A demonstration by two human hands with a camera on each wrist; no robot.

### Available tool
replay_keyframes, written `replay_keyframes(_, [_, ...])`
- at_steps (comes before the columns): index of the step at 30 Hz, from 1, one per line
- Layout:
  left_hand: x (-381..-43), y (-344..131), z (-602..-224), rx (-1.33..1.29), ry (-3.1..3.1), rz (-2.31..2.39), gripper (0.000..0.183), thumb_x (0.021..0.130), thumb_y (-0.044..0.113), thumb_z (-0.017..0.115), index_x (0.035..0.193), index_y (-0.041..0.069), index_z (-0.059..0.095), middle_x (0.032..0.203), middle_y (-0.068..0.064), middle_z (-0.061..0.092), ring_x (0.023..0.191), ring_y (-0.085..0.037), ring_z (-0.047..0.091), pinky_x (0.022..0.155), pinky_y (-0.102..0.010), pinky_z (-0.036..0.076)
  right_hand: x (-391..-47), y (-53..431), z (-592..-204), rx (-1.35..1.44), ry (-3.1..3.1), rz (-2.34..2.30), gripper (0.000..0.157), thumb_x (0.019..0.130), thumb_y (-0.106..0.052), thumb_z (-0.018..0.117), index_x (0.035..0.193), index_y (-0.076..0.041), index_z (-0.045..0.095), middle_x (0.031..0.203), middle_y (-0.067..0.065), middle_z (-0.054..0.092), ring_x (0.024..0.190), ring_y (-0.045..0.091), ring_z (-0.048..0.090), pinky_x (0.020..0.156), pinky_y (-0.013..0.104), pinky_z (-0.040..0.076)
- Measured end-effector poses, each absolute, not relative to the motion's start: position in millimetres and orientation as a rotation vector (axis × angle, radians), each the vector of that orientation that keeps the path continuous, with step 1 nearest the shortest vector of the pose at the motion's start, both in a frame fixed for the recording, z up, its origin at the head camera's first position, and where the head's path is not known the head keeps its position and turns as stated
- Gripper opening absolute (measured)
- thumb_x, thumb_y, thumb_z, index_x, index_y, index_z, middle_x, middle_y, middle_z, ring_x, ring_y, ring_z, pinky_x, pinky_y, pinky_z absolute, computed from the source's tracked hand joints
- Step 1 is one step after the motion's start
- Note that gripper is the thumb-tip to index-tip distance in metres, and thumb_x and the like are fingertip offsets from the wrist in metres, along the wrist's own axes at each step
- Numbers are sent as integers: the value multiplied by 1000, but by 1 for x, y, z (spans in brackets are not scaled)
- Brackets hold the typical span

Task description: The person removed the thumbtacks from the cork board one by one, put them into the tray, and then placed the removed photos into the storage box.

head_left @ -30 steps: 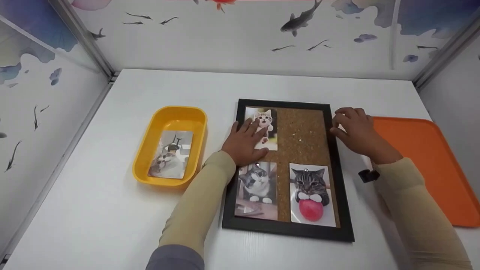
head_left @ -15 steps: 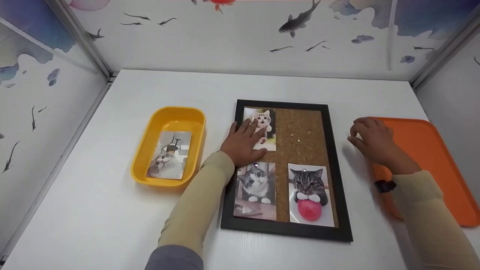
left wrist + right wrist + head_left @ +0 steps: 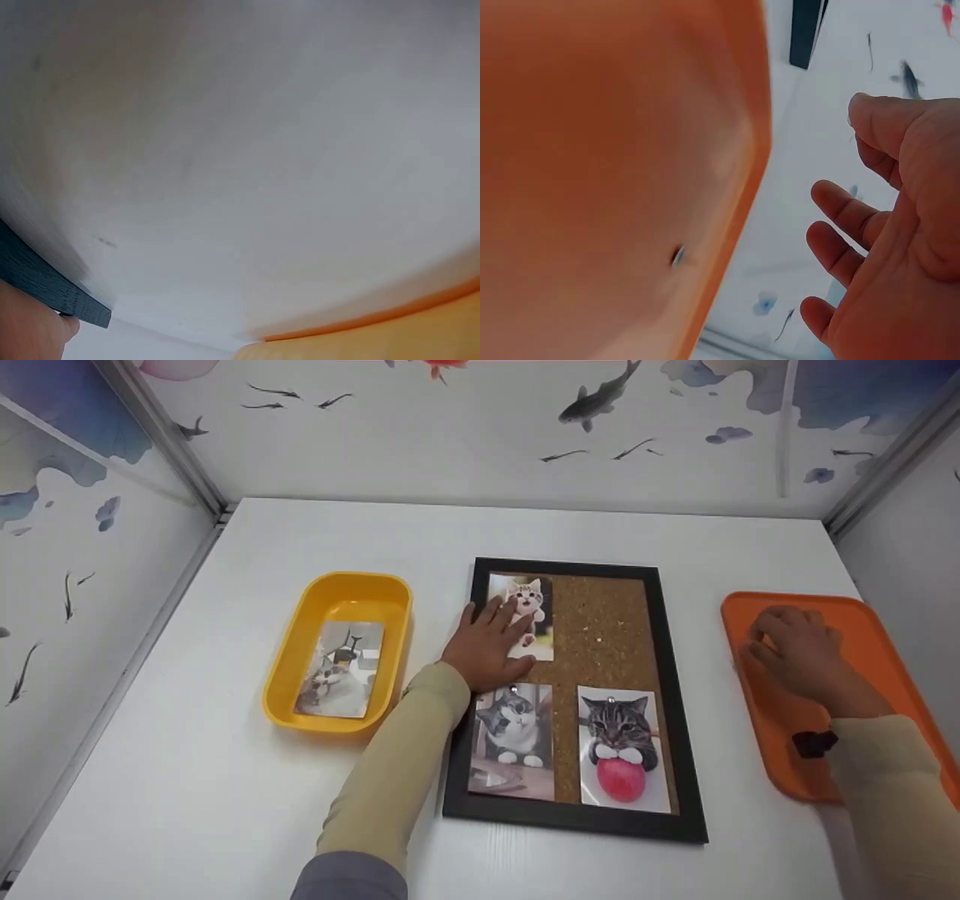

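My left hand (image 3: 487,649) lies with fingers spread over the upper-left kitten photo (image 3: 543,641) on a black-framed cork board (image 3: 611,660). Its fingers hide part of that picture. Above the orange tray (image 3: 772,757), my right hand (image 3: 799,652) hovers with loosely bent fingers; in the right wrist view nothing shows between them. A small metallic piece like a thumbtack (image 3: 678,256) lies in the tray. Two more cat photos, one of a grey-and-white cat (image 3: 514,750) and one of a tabby with a pink ball (image 3: 624,750), each carry a shiny tack at the top.
Left of the board stands a yellow tray (image 3: 277,682) holding a cat photo (image 3: 341,675). White printed panels (image 3: 450,442) enclose the white table (image 3: 187,780) at the back and sides. A dark wrist strap (image 3: 814,744) shows at the right sleeve.
My right hand has moved from the board's right edge rightward to over the orange tray. The left hand has stayed on the upper-left photo.
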State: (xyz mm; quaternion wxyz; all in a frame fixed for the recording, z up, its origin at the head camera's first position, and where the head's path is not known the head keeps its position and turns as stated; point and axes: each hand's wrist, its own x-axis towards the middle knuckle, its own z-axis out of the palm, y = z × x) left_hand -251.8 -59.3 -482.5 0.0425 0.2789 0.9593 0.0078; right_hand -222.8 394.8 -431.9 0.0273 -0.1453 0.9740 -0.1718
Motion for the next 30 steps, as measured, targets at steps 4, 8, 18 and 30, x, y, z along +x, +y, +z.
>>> replay_keyframes(4, [-252, -59, -482, 848, 2933, 21, 75, 99, 67, 19, 161, 27, 10, 167, -6, 6, 152, -26, 1, 118, -57, 5, -220, 411, -435, -371, 2986, -558, 17, 104, -22, 51, 102, -5, 50, 138, 33, 35, 124, 58, 23, 86, 75, 16])
replay_keyframes(8, [-252, -60, -482, 851, 2939, 43, 75, 99, 67, 20, 161, 27, 10, 167, -6, 6, 152, -26, 1, 118, -57, 5, -219, 423, -437, -293, 2947, -580, 25, 105, -29, 46, 103, -4, 48, 139, 34, 32, 123, 58, 20, 84, 75, 15])
replay_keyframes(18, [-251, -60, -481, 864, 2930, 53, 75, 99, 66, 21, 161, 25, 11, 166, -7, 7, 152, -27, 2, 118, -57, 5, -215, 448, -443, -196, 2952, -532, 28, 104, -29, 48, 100, -2, 48, 131, 35, 35, 114, 56, 26, 79, 70, 24])
replay_keyframes(30, [-251, -59, -482, 829, 2917, 38, 75, 98, 67, 19, 161, 28, 9, 167, -5, 4, 152, -26, -1, 118, -57, 4, -207, 470, -450, -49, 2973, -402, 34, 106, -29, 46, 107, 5, 49, 128, 39, 34, 113, 61, 23, 78, 73, 23])
